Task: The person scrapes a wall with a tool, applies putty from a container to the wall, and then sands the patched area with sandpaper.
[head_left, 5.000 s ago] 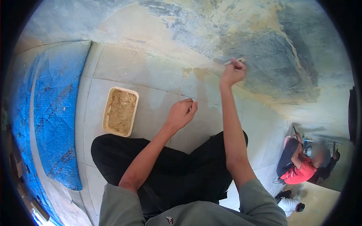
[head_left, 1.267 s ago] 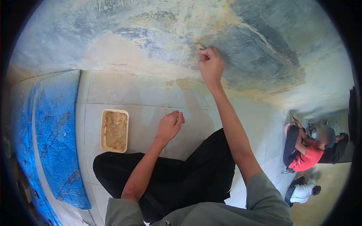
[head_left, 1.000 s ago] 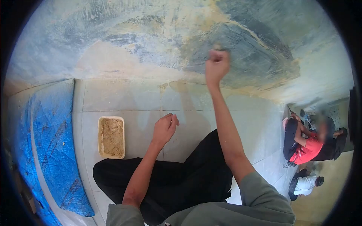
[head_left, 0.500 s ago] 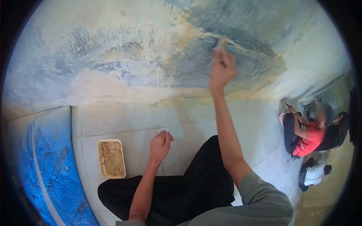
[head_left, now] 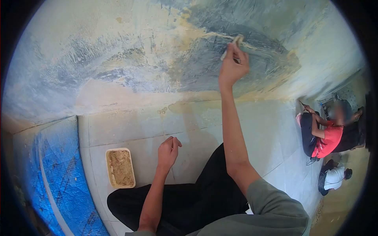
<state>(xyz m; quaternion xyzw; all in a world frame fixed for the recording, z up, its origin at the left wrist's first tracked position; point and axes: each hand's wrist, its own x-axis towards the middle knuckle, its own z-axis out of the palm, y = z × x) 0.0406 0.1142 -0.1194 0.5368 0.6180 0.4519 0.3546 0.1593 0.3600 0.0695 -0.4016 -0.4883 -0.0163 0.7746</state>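
Observation:
Against the grey, patchy wall (head_left: 267, 65), my right hand (head_left: 234, 69) grips a pale, flat scraper (head_left: 238, 39), its edge at the wall's surface near a pale yellowish streak. Fingers cover much of the scraper, so its full shape is hidden. Lower down, my left hand (head_left: 168, 152) hangs above the floor by my lap, its fingers curled closed, with nothing visible in them. To its left, a cream rectangular tub (head_left: 134, 173) with beige, paste-like filler (head_left: 120, 167) rests on the tiles, apart from both hands.
Blue plastic sheeting (head_left: 65, 173) covers the floor at left. Pale tiles (head_left: 264, 137) run along the wall's foot. At right a person in a red shirt (head_left: 330, 139) sits by the wall holding a thin tool; another in a white shirt (head_left: 334, 179) sits behind.
My right hand has turned slightly at the wall, and more of the scraper shows. My left hand stays nearly still. The whole view has shifted a little.

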